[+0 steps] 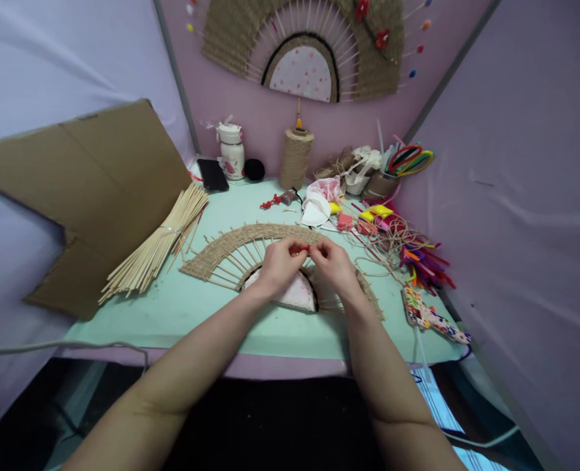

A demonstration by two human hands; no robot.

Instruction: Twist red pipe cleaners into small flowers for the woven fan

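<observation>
Both hands meet over a fan point(251, 235) woven from twine on wooden sticks, which lies on the table. Its half-round centre point(294, 292) is white with pink spots and edged in black. My left hand point(281, 263) pinches a small red piece point(300, 249), too small and covered by fingers to make out its kind. From the other side, my right hand point(333, 263) has its fingertips closed on the same red piece. The hands hide part of the fan's sticks and woven band. Small red flowers point(270, 202) lie behind the fan.
A bundle of sticks point(157, 242) and cardboard point(108, 183) are at left. Behind stand a bottle point(232, 154), a phone point(212, 174) and a twine spool point(296, 159). Pipe cleaners point(425, 261), scissors point(405, 159) and a patterned glue gun point(432, 317) are right. Another fan point(378, 65) hangs above.
</observation>
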